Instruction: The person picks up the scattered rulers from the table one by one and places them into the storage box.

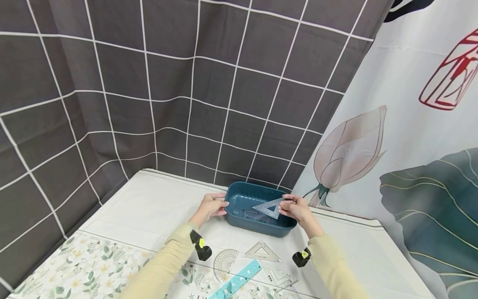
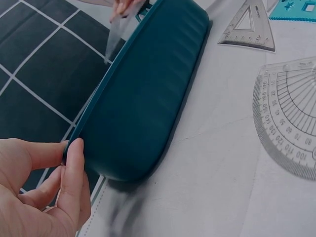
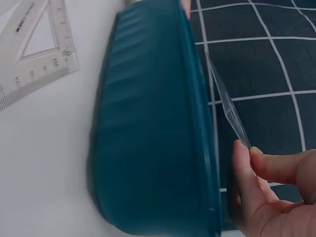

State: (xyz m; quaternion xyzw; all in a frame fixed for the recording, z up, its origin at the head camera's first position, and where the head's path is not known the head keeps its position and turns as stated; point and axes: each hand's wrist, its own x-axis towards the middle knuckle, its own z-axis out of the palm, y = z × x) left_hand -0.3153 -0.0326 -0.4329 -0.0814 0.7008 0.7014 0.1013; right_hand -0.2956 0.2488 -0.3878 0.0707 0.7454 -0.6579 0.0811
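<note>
One blue tub (image 1: pixel 254 226) sits low in the middle; the left hand (image 1: pixel 211 206) pinches its left end — the right hand (image 1: pixel 297 209) pinches one clear triangle (image 1: pixel 263 207) over it; below lie one protractor (image 1: pixel 225 261), one ruler (image 1: pixel 239 279).

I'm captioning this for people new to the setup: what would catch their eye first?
Probably the dark teal bin toward the back of the table, its left rim pinched by the left hand. Over the bin's right side, the right hand holds a clear set square. Nearer the camera lies a bright turquoise ruler, beside a clear protractor.
</note>
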